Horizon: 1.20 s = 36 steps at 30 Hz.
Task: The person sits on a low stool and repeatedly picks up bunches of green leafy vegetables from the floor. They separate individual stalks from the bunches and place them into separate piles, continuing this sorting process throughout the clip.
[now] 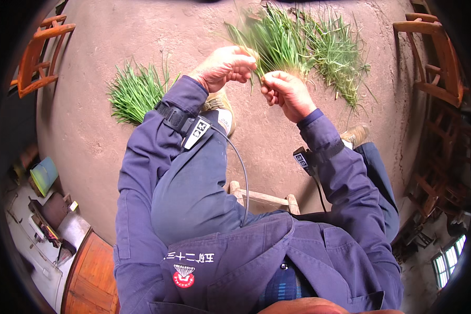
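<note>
My right hand pinches the pale lower ends of a few green chive-like stalks between thumb and forefinger. Just up and to the left, my left hand has its fingers curled at these stalks, and a thin leaf hangs below its fingertips. Behind the hands a thick bunch of the same greens lies on the floor, roots towards me. Looser, tangled greens spread to its right. A tidier pile lies left of my left forearm.
Bare earthen-looking floor surrounds the greens. Wooden chairs stand at the left and right. Under me shows a low wooden stool. Cables run from wrist-strapped devices. A bucket is at far left.
</note>
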Motion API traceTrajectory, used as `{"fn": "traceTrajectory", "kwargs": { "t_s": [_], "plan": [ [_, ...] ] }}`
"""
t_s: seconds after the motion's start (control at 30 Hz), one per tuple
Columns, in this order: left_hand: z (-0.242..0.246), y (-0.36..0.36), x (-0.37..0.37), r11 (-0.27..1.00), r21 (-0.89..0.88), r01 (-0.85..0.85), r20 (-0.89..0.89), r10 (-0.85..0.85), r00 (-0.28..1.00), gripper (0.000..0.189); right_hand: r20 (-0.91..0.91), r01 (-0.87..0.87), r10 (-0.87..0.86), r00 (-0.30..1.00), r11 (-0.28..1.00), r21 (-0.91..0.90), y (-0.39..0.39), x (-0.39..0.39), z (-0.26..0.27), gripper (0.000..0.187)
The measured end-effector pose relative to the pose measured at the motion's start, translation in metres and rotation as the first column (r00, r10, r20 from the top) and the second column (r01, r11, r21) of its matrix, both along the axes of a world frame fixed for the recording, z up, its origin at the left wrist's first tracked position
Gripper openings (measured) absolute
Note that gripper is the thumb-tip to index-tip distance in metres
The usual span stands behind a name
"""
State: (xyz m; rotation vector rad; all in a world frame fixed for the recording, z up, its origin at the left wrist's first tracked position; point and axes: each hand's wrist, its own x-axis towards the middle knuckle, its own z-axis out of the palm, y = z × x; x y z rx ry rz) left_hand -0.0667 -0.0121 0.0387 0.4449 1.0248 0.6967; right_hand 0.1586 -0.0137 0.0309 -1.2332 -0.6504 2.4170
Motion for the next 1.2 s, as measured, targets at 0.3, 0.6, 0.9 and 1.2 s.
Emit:
{"fn": "traceTrajectory", "kwargs": {
  "t_s": [0.3, 0.6, 0.9, 1.2],
  "plan": [
    [-0.014, 0.007, 0.017, 0.998, -0.011, 0.055, -0.166, -0.056, 0.985, 0.019, 0.052, 0.027, -0.034, 0.998, 0.992, 0.124, 0.015, 0.003, -0.019, 0.019],
    [-0.016, 0.014, 0.036, 0.997, -0.005, 0.079, -0.175, -0.078, 0.981, 0.021, 0.068, 0.191, -0.202, 0.977, 0.972, 0.135, 0.022, 0.001, -0.026, 0.016],
    [-0.022, 0.025, 0.041, 0.992, -0.014, -0.129, -0.175, 0.125, 0.977, 0.018, 0.09, 0.133, -0.148, 0.985, 0.98, 0.151, 0.027, 0.027, -0.033, 0.01],
    [-0.025, 0.022, 0.035, 0.989, -0.044, -0.142, -0.137, 0.135, 0.981, 0.016, 0.671, 0.123, -0.286, 0.684, 0.952, 0.281, 0.068, 0.122, -0.051, 0.037]
  ]
}}
